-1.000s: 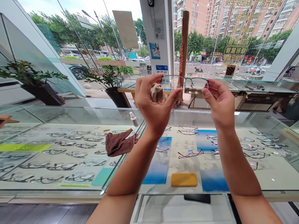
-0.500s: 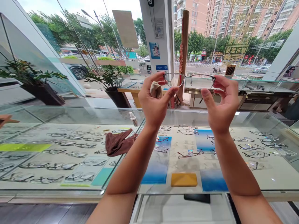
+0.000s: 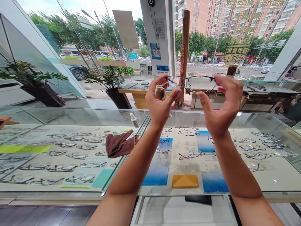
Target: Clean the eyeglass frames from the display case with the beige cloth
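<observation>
The left hand (image 3: 160, 105) has its forefinger at one upper corner of a pair of glasses (image 3: 189, 79) and its thumb by the lower rim, gripping that end; a crumpled beige cloth (image 3: 160, 92) is tucked behind them. The right hand (image 3: 222, 108) is spread loosely, forefinger meeting the other upper corner, thumb standing well apart below. So the glasses hang raised between both hands, above the glass display counter (image 3: 282, 175). Over there, left of the forearms, lies a brown cloth (image 3: 118, 144), a white spray bottle (image 3: 134, 121) just behind it. Between the forearms shows an orange case (image 3: 185, 181).
</observation>
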Motion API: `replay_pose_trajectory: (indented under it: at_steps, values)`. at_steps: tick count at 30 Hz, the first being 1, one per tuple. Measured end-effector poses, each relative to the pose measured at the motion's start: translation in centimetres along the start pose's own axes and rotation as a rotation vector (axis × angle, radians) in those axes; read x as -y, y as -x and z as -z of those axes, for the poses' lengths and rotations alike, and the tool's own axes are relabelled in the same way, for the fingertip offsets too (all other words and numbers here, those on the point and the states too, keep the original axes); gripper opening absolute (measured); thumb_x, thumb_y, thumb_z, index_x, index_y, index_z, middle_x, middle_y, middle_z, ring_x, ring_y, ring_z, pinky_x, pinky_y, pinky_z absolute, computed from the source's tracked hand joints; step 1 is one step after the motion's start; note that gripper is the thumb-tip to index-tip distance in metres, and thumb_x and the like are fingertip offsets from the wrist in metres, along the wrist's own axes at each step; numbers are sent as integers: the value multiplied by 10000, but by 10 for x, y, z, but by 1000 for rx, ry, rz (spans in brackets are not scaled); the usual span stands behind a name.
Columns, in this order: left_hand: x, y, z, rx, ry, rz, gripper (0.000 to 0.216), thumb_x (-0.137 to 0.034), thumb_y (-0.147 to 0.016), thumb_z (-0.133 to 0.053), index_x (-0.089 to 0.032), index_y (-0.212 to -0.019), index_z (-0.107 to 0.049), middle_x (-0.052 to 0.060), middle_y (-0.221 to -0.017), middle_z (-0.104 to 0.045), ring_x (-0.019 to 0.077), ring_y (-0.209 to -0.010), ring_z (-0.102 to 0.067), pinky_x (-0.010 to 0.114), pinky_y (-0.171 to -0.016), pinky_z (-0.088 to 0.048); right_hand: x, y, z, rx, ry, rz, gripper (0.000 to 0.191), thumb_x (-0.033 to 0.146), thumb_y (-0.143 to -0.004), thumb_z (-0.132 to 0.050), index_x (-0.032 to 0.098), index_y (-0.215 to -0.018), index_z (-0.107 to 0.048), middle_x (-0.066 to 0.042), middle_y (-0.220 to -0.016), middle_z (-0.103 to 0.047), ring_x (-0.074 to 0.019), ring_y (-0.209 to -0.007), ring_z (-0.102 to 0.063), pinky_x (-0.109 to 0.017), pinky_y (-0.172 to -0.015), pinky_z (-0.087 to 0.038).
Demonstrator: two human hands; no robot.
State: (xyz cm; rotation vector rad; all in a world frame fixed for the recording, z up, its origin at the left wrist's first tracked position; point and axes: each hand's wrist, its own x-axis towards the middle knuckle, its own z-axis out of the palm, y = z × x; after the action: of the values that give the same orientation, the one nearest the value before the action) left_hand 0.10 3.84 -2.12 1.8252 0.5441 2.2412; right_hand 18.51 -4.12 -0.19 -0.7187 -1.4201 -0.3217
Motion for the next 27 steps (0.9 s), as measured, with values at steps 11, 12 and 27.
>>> replay_pose_trajectory:
  at_steps: [11,12,27]
  values:
    - [16,-1,1,-81,-109,-238,691,-637,-827,-783,-330,-1399,-545,71,-1398,-604,307,-1377,-585,497,-1195,-476,0,1,-4,5,-9,-23,381,502,-963,-657,379,-1322,-619,-56,-1369,-655,-326,-1366,-591,-536,-1075,-563]
    - [13,0,2,-93,-136,-237,693,-627,-825,-790,-328,-1399,-543,69,-1400,-601,308,-1388,-572,501,-1204,-464,-2,0,-5,12,-53,-49,383,509,-964,-653,376,-1322,-622,-45,-1373,-659,-310,-1351,-607,-526,-1071,-568]
    - [-23,6,-1,-133,-208,-322,641,-678,-819,-775,-273,-1286,-606,55,-1294,-656,322,-1387,-531,538,-1149,-441,-14,-9,-1,104,-449,-386,329,557,-996,-560,326,-1167,-720,-29,-1241,-758,-223,-1199,-724,-425,-1030,-596]
